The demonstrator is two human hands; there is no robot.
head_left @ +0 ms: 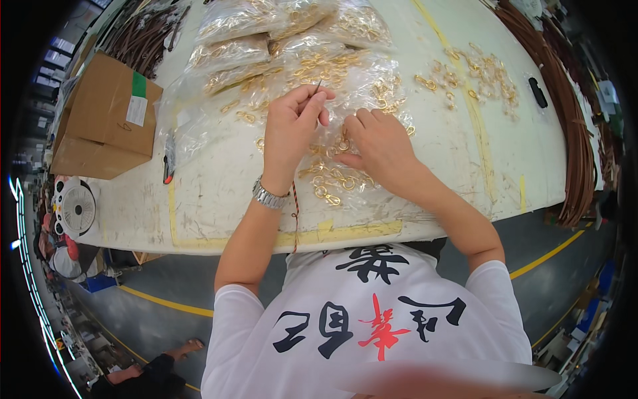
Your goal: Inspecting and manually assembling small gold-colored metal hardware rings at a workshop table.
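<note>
My left hand (296,123) is closed in a pinch on a thin dark pointed tool (318,86), its tip sticking up past the fingers. To the right, my right hand (384,147) reaches over a loose spread of gold snap hooks (325,195). Its thumb is apart from the bent fingers, and a gold clasp (343,142) lies in the gap beside the index fingertip. Clear plastic wrapping shows around many of the hooks. Just beyond both hands lies an opened clear bag (372,73) with more gold hooks.
Full clear bags (232,56) are stacked at the back. A cardboard box (106,116), a utility knife (169,159) and a small fan (76,207) stand or lie left. More gold hooks (488,73), a black object (537,92) and brown strips (577,126) are right. A red-black cord (296,209) crosses the table edge.
</note>
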